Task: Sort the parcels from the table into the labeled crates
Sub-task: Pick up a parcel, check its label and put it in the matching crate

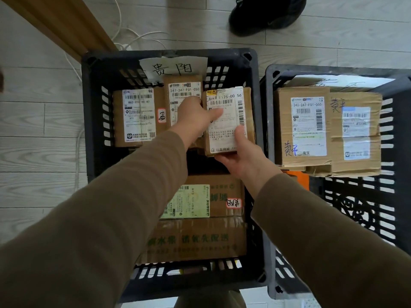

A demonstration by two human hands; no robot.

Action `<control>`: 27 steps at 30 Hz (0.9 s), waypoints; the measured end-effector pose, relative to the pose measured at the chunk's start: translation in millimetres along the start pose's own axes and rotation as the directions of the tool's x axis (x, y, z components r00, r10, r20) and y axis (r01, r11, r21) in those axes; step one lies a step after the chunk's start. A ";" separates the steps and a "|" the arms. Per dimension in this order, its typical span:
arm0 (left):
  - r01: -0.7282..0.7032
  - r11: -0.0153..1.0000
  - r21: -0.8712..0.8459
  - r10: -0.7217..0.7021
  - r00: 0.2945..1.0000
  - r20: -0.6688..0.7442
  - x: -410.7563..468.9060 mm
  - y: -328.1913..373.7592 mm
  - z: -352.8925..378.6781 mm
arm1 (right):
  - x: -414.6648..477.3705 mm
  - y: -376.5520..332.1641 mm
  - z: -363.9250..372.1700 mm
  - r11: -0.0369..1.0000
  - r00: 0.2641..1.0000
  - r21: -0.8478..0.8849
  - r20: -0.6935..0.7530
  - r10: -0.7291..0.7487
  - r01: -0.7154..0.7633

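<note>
Both my hands hold a small brown parcel with a white shipping label, over the back right of the left black crate. My left hand grips its left edge, thumb across the label. My right hand holds its near edge from below, thumb on the label. The crate carries a handwritten paper label on its far wall. Inside lie other brown parcels: one at the back left, one at the back middle, and a large box in front.
A second black crate stands to the right with two brown parcels and a paper label at its far wall. White cables lie on the wooden floor behind. A person's black shoe stands beyond the crates.
</note>
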State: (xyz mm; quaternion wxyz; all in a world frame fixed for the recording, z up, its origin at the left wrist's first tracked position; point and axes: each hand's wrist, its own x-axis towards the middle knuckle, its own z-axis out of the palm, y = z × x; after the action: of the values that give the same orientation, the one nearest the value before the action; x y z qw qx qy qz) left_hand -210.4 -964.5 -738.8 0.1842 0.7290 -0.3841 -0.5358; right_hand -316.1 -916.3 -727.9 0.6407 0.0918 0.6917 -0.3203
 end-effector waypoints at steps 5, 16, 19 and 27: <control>0.040 0.995 0.096 -0.040 0.999 -0.003 4.2 2.9 1.0 | 6.5 5.4 0.3 0.999 0.998 0.002 -0.038 0.040 -0.040; -0.345 0.834 0.430 0.289 0.938 0.192 29.1 23.9 -12.8 | 11.9 -1.1 -3.7 0.996 0.995 0.019 -0.018 0.093 -0.093; -0.346 0.831 0.435 0.291 0.938 0.190 32.3 22.9 -11.4 | 15.8 0.1 -3.7 0.994 0.994 0.027 -0.020 0.106 -0.105; -0.322 0.744 0.585 0.263 0.947 0.187 49.8 22.7 2.5 | 29.4 -0.8 2.7 0.991 0.987 0.007 -0.096 0.131 -0.131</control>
State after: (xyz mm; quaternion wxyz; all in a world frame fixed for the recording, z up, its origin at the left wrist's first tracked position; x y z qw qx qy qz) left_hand -214.4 -1016.3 -756.1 0.0037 0.6543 -0.6531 -0.3811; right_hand -319.1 -926.7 -755.3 0.6264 0.1527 0.7139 -0.2730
